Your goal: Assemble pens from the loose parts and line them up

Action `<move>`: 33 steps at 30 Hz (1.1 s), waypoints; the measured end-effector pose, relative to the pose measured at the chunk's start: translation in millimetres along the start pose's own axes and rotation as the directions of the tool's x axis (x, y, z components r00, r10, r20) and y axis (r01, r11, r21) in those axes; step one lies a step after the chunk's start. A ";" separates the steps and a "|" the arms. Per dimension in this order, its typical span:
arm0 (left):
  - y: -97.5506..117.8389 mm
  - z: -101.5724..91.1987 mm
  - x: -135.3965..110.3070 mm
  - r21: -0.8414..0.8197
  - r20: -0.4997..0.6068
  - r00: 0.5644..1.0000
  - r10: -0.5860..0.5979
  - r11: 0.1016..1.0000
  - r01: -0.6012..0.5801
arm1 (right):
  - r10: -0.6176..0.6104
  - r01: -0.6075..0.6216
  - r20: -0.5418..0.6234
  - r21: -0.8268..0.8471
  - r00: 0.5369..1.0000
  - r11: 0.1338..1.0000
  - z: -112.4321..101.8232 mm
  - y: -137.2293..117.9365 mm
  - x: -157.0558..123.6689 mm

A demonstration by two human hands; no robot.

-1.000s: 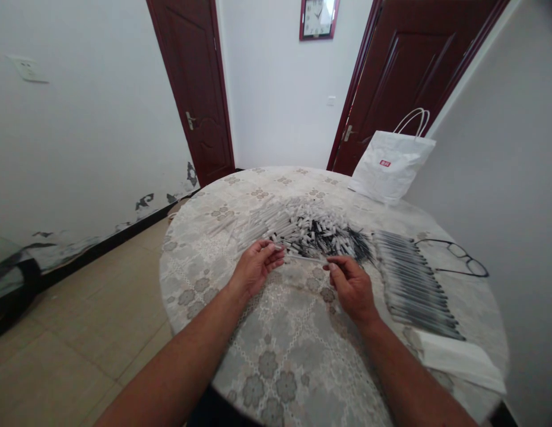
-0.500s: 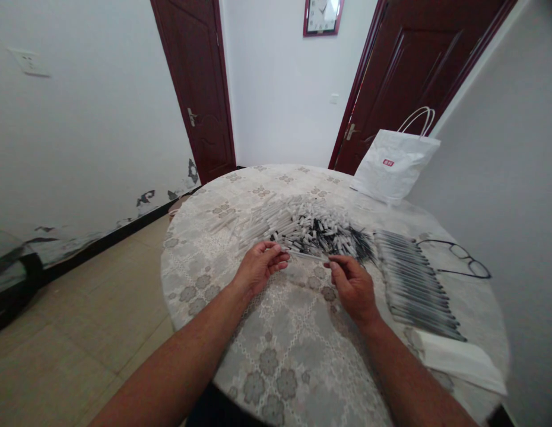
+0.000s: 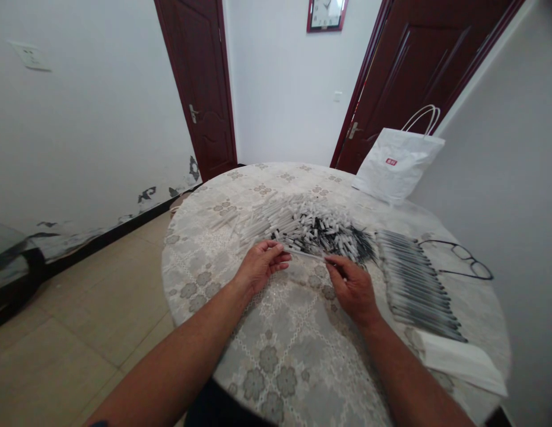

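Note:
My left hand [image 3: 260, 265] and my right hand [image 3: 352, 286] hold the two ends of a thin white pen barrel [image 3: 306, 254] just above a round table [image 3: 285, 350] with a floral lace cloth. Both hands have their fingers pinched on it. Right behind the hands lies a loose heap of white barrels and black pen parts [image 3: 309, 226]. A neat row of assembled dark pens [image 3: 414, 283] lies to the right of my right hand.
A white paper bag [image 3: 396, 163] stands at the table's far right. Eyeglasses [image 3: 463, 258] lie near the right wall. A white folded sheet [image 3: 463, 360] lies at the near right edge. Two dark red doors and a wall clock [image 3: 326, 13] are behind.
Both hands stay on the barrel at nearly the same spot; the fingers shift slightly. The view has tilted down a little.

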State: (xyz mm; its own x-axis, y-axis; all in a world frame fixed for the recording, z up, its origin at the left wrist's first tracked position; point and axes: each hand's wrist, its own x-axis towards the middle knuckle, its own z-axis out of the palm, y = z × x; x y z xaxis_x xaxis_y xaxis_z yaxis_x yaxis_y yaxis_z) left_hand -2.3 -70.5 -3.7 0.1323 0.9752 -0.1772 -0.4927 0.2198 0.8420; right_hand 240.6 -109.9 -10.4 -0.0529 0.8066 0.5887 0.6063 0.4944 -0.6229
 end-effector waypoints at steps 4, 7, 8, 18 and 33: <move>-0.8 -0.6 2.1 -0.012 -0.026 1.000 0.011 1.000 -0.011 | -0.075 0.078 0.049 -0.049 0.996 0.996 0.4 -0.2 1.1; -2.0 -2.6 4.2 0.002 -0.032 0.999 0.011 1.000 -0.011 | -0.119 0.123 0.065 -0.065 0.991 0.990 -0.7 -2.5 1.9; -2.2 -3.3 4.4 0.006 -0.030 1.000 0.008 1.000 -0.008 | -0.122 0.127 0.069 -0.071 0.990 0.989 -1.5 -3.4 2.0; -1.5 -3.8 4.7 0.034 -0.001 1.000 0.006 0.999 -0.006 | 0.269 -0.327 0.231 0.266 0.935 0.907 -2.9 -27.2 -0.4; 4.4 12.8 1.5 0.334 0.131 0.986 0.099 0.933 -0.138 | -0.038 0.072 0.182 -0.185 0.983 0.980 7.3 -20.0 8.4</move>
State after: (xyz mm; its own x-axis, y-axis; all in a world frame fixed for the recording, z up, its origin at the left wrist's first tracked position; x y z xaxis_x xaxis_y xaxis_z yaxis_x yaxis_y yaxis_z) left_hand 6.8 -68.4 6.2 0.1944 0.9806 -0.0248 -0.1905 0.0625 0.9797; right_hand 222.2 -110.6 3.2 -0.2191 0.8327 0.5085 0.7374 0.4826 -0.4726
